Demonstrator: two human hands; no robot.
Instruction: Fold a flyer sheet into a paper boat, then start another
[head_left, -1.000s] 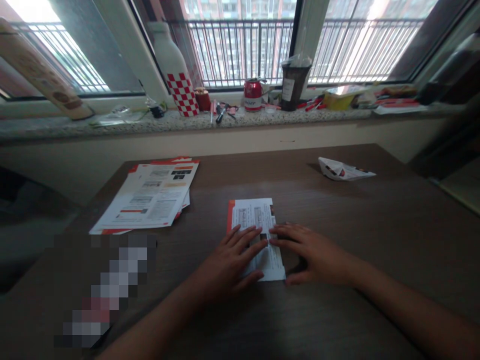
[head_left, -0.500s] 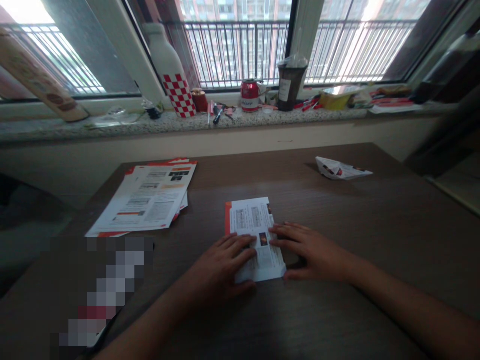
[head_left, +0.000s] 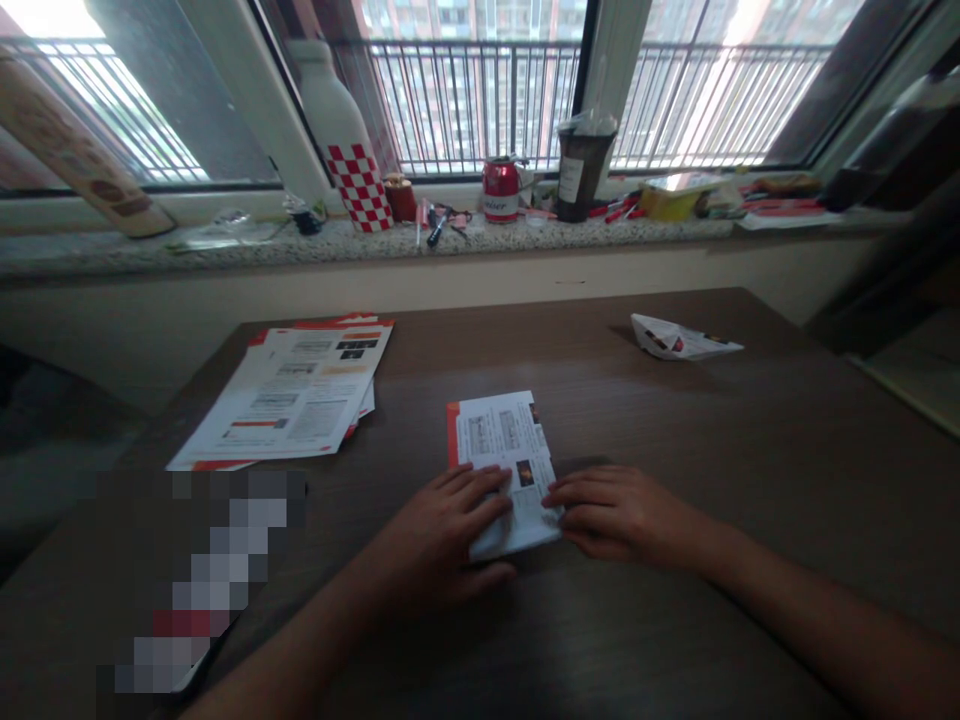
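A folded sheet of printed paper [head_left: 501, 427] with an orange left edge lies on the brown table in front of me. My left hand [head_left: 448, 525] rests across its lower left part, palm down, fingers stretched out and thumb apart near the bottom edge. At the lower right edge, my right hand [head_left: 626, 512] has its fingers drawn together on the paper; the thumb is mostly hidden beneath them. The paper's lower right corner is covered by these fingers.
A stack of printed sheets [head_left: 300, 392] lies at the table's left. A folded paper boat [head_left: 681, 343] stands at the far right. Nearer on the left is a blurred-out item [head_left: 225, 570]. On the windowsill stand a checkered bottle [head_left: 352, 165], a red can [head_left: 500, 190] and a dark cup [head_left: 581, 175].
My right hand has drawn its spread fingers and thumb together at the paper's lower right edge, and the corner there is now covered. My left hand stays in place on the paper.
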